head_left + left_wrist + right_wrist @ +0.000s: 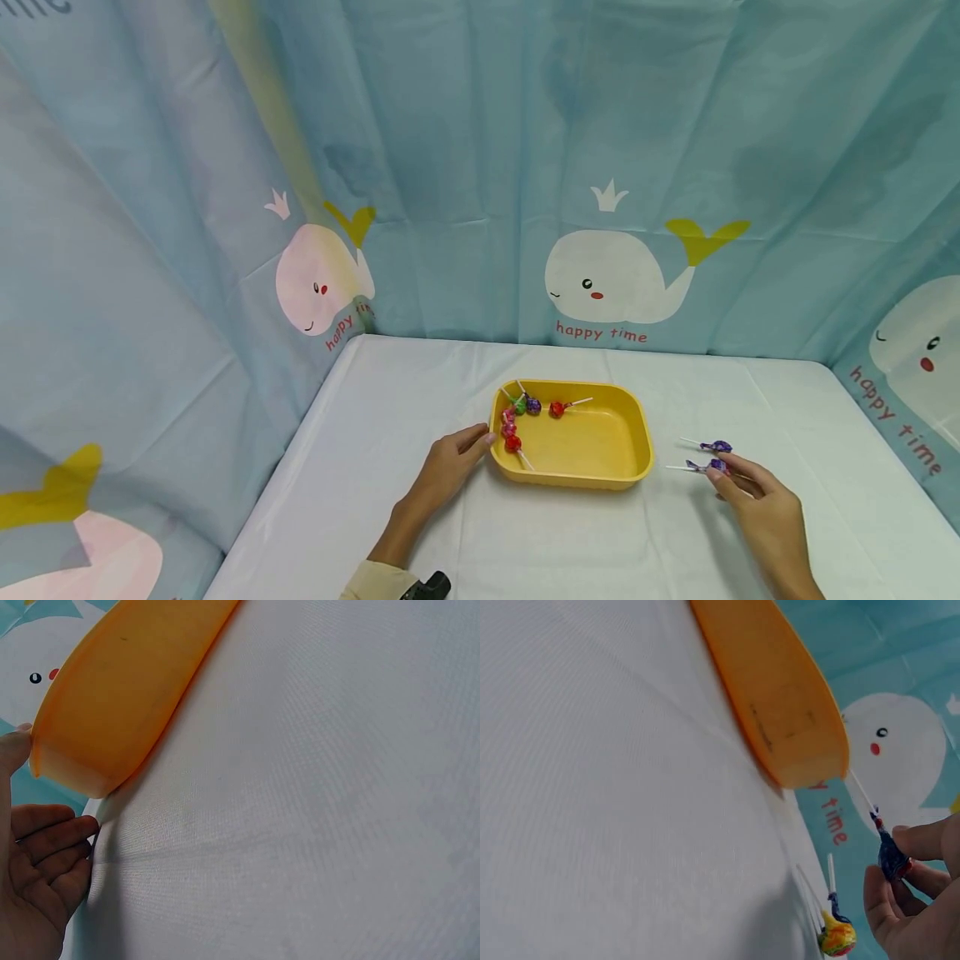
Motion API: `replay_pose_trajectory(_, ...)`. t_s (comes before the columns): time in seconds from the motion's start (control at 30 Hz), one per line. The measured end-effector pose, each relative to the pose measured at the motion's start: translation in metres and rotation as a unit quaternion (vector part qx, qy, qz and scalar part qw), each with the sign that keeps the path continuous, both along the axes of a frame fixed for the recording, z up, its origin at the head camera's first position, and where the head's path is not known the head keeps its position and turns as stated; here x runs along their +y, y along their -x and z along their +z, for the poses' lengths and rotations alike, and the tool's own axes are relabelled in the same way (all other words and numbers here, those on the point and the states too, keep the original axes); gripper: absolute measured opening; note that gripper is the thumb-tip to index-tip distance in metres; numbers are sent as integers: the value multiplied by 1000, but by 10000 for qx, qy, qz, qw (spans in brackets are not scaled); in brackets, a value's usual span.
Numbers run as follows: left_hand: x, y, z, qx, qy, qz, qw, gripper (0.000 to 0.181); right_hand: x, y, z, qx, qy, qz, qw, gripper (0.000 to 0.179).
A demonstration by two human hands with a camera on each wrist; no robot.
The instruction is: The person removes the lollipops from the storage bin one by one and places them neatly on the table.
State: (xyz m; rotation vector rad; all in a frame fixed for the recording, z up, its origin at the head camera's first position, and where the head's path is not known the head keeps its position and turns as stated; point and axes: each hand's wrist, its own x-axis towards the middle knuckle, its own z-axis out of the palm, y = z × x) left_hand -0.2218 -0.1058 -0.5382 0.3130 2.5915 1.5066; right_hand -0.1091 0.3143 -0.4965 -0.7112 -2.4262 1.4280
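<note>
At the left end of the yellow tray point(585, 446), my left hand point(448, 463) touches the rim with its thumb. Its other fingers lie loosely bent below the rim in the left wrist view. My right hand point(768, 504), right of the tray, pinches a purple-wrapped lollipop point(892, 857) between thumb and fingers, its white stick pointing toward the tray. Close by is another lollipop point(717, 447), just beyond the held one; a yellow-and-red wrapper point(838, 937) shows below the hand in the right wrist view. Inside the tray, a red lollipop point(557, 409) lies near the back wall.
Along the tray's left side sit several more lollipops, among them a green one point(520, 406), a purple one point(533, 405) and a red one point(513, 443). A white cloth point(570, 542) covers the table. Blue curtains point(465, 167) with whale prints hang behind and at both sides.
</note>
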Motion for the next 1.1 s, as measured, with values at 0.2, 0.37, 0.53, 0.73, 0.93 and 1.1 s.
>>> replay_pose_trajectory(0.2, 0, 0, 0, 15, 14, -3, 10000, 65, 8, -5, -3, -169, -144, -73, 9997, 57)
replay_pose_trajectory(0.37, 0, 1, 0, 32, 23, 11, 10000, 64, 15, -7, -6, -503, -339, -157, 9980, 53)
replay_pose_trajectory(0.53, 0, 0, 0, 17, 15, 27, 10000, 64, 22, -7, -10, -674, -438, -173, 9966, 50)
replay_pose_trajectory(0.73, 0, 0, 0, 22, 6, 30, 10000, 67, 30, -8, -14, -841, -617, -49, 9945, 50)
replay_pose_trajectory(0.93, 0, 0, 1, 13, -3, 24, 10000, 67, 36, -6, -17, -1105, -898, -48, 9898, 54)
replay_pose_trajectory(1.1, -1, 0, -1, 3, 4, 15, 10000, 70, 39, -1, -22, -1166, -892, -106, 9891, 51)
